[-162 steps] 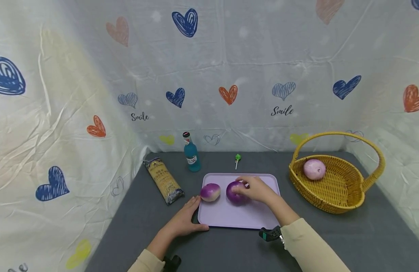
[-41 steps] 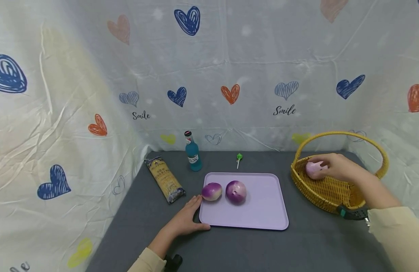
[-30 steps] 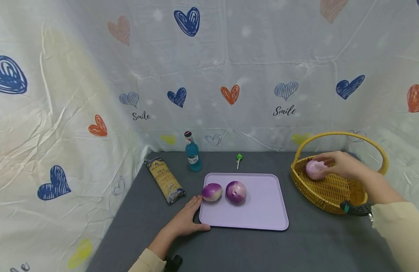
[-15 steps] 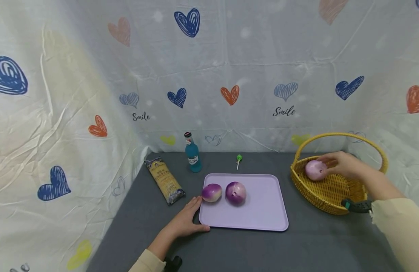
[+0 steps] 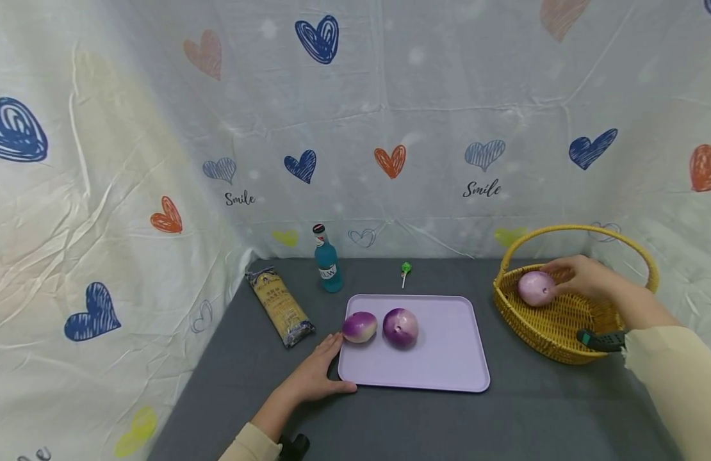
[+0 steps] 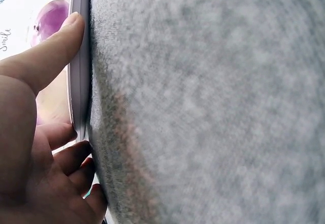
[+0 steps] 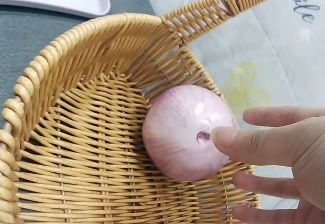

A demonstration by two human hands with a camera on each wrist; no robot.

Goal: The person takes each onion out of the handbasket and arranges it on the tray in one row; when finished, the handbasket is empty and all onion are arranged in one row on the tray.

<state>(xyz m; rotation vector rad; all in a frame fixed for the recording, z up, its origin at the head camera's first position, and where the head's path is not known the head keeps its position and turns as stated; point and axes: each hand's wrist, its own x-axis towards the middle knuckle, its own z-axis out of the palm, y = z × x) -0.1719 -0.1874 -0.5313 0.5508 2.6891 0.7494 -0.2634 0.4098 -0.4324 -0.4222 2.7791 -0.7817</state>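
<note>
My left hand [image 5: 314, 372] rests at the near left corner of the lilac tray [image 5: 442, 358], fingers along its left edge and thumb [image 6: 73, 28] at its near rim. Two purple-and-white onions lie on the tray: the left onion [image 5: 359, 327] close to my fingertips, the rounder onion [image 5: 400, 327] beside it. Inside the yellow wicker basket [image 5: 563, 330] sits a pale pink onion [image 7: 185, 132] with a small stem nub. My right hand [image 5: 586, 276] reaches over the basket, fingers spread and fairly straight, thumb tip right at that onion's stem end in the right wrist view.
A blue bottle [image 5: 328, 266] stands behind the tray, with a yellow-and-blue packet [image 5: 279, 306] lying to its left. A green lollipop [image 5: 406, 272] lies at the back. The basket's tall handle [image 5: 580, 228] arches over it, and a heart-patterned cloth [image 5: 355, 128] hangs behind the table.
My right hand has gone from the rounder onion on the tray to the basket. There its fingers have shifted, and the pink onion has turned slightly. My left hand has kept its place.
</note>
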